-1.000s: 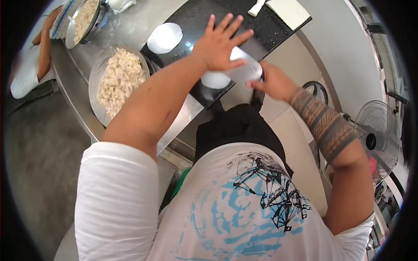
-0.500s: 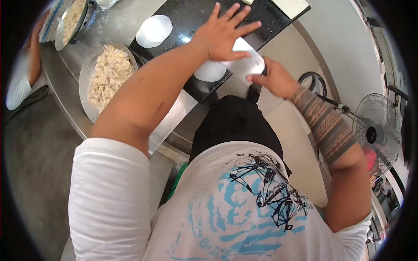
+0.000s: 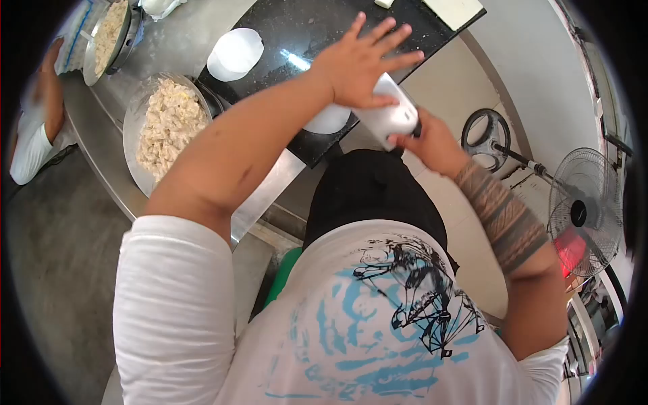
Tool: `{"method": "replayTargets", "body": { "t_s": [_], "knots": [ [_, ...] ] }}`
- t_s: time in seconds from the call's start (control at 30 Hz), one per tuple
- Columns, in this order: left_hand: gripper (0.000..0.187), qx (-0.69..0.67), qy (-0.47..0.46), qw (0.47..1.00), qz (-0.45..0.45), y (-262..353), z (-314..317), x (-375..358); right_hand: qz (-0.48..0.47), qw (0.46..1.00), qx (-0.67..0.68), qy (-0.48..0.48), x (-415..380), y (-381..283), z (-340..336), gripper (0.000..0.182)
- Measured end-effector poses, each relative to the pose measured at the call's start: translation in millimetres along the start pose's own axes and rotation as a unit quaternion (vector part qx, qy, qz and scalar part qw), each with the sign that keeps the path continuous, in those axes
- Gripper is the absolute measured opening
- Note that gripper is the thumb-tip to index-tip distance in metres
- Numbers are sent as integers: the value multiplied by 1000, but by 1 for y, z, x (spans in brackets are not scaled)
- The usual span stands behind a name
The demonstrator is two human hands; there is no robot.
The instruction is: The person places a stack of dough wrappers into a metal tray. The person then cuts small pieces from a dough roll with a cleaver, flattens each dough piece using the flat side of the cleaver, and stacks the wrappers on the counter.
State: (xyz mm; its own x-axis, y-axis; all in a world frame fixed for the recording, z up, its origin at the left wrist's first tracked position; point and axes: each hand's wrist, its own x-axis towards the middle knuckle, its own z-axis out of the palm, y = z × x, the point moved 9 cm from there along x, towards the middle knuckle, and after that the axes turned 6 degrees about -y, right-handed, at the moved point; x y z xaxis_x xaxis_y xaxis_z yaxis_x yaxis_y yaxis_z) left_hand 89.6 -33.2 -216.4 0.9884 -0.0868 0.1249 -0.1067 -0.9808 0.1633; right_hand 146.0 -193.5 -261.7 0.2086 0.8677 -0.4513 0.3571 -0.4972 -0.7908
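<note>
Pressing a cleaver flat on dough at the edge of the black slab.

At far left a co-worker's arm [image 3: 42, 101] shows beside a pan [image 3: 106, 35], both cut off by the frame edge. Nearer me a tray [image 3: 135, 172] of pale chopped filling sits on the steel counter [image 3: 196, 34]. On the slab [image 3: 304, 34] lies a flat wrapper [image 3: 234, 52], well apart from my hands. My left hand [image 3: 364, 64] is spread wide, palm down on the cleaver [image 3: 391, 115], and my forearm hides much of the slab's near edge. The dough [image 3: 327, 120] under the blade shows only as a white sliver. My right hand [image 3: 432, 143] is closed on the handle, which I can barely make out. A fan [image 3: 584, 212] stands at right on the floor.
</note>
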Motion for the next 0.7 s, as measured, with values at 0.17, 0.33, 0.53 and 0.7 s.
{"method": "replayTargets", "body": {
  "t_s": [0.17, 0.33, 0.53, 0.7],
  "knots": [
    [81, 25, 74, 994, -71, -46, -23, -7, 21, 988, -152, -31, 39, -38, -30, 52],
    [49, -177, -80, 921, -337, -92, -13, -48, 37, 998, -49, -9, -15, -14, 1, 49],
    [22, -280, -148, 888, -333, -52, -5, -106, 93, 976, -139, -142, -80, -13, -3, 46],
    [33, -416, -4, 774, -476, -60, 4, -141, 23, 995, -60, 78, -13, 23, -54, 52]
  ]
}}
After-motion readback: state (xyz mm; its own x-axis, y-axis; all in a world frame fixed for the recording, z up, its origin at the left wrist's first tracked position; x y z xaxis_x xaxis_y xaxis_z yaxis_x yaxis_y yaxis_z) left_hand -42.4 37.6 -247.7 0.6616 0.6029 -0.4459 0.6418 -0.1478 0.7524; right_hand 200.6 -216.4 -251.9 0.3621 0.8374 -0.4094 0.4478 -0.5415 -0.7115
